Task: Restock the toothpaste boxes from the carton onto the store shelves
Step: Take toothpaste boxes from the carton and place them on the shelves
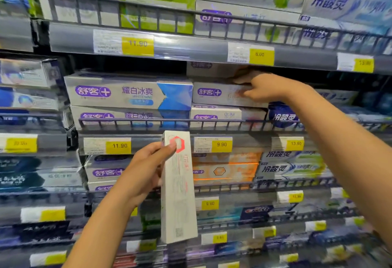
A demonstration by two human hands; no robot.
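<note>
Shelves point(212, 49) packed; right hand point(267, 87) grips stacked box point(216, 96), left hand point(144, 170) grips upright box point(178, 200).

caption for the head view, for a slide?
Left hand holds a white toothpaste box upright; right hand grips a stacked box on the shelf.

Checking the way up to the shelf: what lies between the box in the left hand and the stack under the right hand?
In the head view, the wire shelf rail and the 9.90 price tag.
</note>
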